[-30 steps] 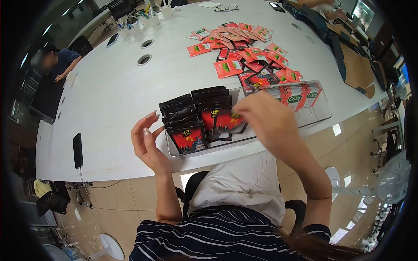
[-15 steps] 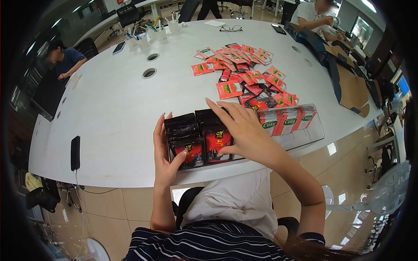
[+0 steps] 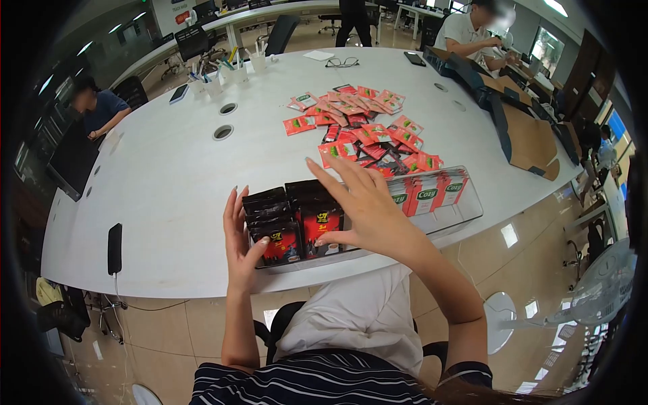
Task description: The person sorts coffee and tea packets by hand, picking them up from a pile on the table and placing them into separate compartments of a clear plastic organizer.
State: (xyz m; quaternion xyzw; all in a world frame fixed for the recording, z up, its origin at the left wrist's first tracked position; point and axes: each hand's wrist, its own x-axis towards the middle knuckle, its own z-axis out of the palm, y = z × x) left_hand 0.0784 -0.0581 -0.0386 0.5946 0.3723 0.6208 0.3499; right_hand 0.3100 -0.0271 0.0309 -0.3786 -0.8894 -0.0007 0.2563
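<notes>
Left hand (image 3: pixel 239 233): released, the fingers (image 3: pixel 233 209) straight and upright, laid flat against the left end of the black sachets (image 3: pixel 273 219); the thumb rests on the front packet.
Right hand (image 3: pixel 364 209): released and spread wide, hovering over the right-hand row of black packets; only the thumb tip touches the front one. It grasps nothing.
Black sachets: glossy, flat foil packets with red printed fronts, standing on edge in two tight rows at the left end of the clear tray (image 3: pixel 472 206).
Clear tray: long, shallow, see-through plastic with a rectangular rim, lying near the front edge of the tabletop (image 3: pixel 169 169).
Red sachets (image 3: pixel 428 192): thin packets with green labels, filed upright in the tray's right half.
Loose pile (image 3: pixel 358 125): more red packets scattered flat just beyond the tray.
Tabletop: smooth, white, with rounded edges.
Phone (image 3: pixel 115 248): dark slab lying well left of the tray.
</notes>
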